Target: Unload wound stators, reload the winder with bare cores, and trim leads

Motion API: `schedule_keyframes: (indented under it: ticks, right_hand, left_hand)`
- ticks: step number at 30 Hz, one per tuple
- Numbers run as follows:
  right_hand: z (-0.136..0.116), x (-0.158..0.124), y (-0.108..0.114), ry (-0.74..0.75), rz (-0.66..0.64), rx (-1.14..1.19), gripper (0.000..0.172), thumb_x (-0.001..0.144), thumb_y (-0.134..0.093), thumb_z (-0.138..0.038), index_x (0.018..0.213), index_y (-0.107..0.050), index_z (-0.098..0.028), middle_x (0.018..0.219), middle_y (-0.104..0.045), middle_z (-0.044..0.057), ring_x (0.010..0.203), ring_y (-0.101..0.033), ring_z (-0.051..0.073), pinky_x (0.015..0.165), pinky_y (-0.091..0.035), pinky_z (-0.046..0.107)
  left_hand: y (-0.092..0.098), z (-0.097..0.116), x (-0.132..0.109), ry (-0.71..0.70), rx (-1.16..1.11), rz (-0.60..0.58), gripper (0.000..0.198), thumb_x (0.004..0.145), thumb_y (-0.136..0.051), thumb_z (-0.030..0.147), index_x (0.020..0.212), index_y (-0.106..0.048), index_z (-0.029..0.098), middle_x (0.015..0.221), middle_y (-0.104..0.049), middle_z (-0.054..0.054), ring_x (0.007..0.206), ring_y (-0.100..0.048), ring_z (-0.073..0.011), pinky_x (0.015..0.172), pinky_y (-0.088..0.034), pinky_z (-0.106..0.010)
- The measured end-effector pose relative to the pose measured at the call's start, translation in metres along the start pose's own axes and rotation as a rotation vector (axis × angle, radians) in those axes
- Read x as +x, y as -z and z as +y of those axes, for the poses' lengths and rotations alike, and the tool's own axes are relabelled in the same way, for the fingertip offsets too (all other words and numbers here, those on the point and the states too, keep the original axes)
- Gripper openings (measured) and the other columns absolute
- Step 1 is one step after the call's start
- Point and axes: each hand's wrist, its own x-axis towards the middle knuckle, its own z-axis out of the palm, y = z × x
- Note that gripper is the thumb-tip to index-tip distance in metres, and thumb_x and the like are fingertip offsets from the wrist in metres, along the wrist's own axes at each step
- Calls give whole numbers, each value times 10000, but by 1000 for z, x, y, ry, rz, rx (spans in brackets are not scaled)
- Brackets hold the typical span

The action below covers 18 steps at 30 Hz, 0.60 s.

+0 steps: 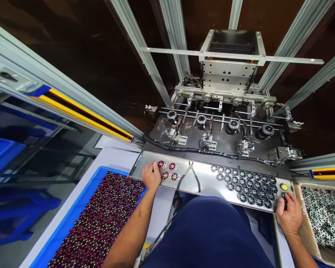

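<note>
My left hand (151, 175) rests at the left part of a metal tray (205, 167), with its fingers curled together. What is inside them, if anything, is hidden. Just right of it lie several small round red-and-black parts (172, 166). My right hand (290, 213) is at the tray's right end, its thumb and index finger apart around a dark spot below a yellow-green button (284, 187). No held part shows there. Many round black-and-silver parts (249, 183) lie on the tray left of that hand. Cutting pliers (190, 172) with dark green handles lie mid-tray, jaws away from me.
Behind the tray stands a machine plate (192, 130) with several round black fixtures (201, 121). A blue bin (100, 172) full of red-speckled parts is at left. At right, a box (307, 223) holds metal rings. Yellow-edged bars (86, 113) flank the opening.
</note>
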Motion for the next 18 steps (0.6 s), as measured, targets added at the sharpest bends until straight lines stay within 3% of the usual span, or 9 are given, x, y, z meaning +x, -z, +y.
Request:
schedule_keyframes:
  ticks: [18]
  right_hand:
    - [-4, -2, 1, 3, 2, 5, 337, 952, -511, -317, 1183, -648, -113, 1178, -671, 216, 1110, -643, 352, 963, -527, 513]
  left_hand:
    - [-1, -7, 1, -59, 9, 14, 291, 968, -576, 414, 1041, -662, 146, 1092, -686, -75, 1055, -647, -227, 968, -506, -475]
